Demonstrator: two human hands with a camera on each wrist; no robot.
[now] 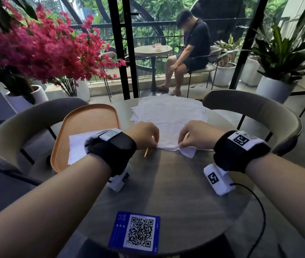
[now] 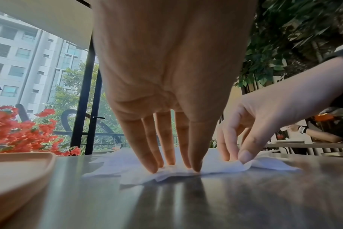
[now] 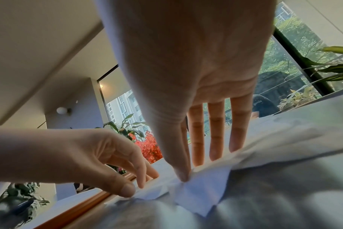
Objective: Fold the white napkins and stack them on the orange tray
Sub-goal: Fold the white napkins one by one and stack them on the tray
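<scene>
Several unfolded white napkins (image 1: 168,112) lie in a loose pile at the far middle of the round table. Both hands sit at the pile's near edge. My left hand (image 1: 153,144) pinches that edge of the top napkin (image 2: 139,176) between thumb and fingertips. A little to the right, my right hand (image 1: 180,145) pinches the same edge (image 3: 202,193), and a small corner flap sticks out toward me. The orange tray (image 1: 92,116) lies at the left. On it is one flat white napkin (image 1: 77,146), partly hidden by my left wrist.
A blue QR card (image 1: 135,232) lies at the table's near edge. A thin yellow stick (image 1: 145,152) shows under my left hand. Two curved grey chairs (image 1: 17,123) (image 1: 259,108) flank the table. A person sits at another table behind, and potted plants stand around.
</scene>
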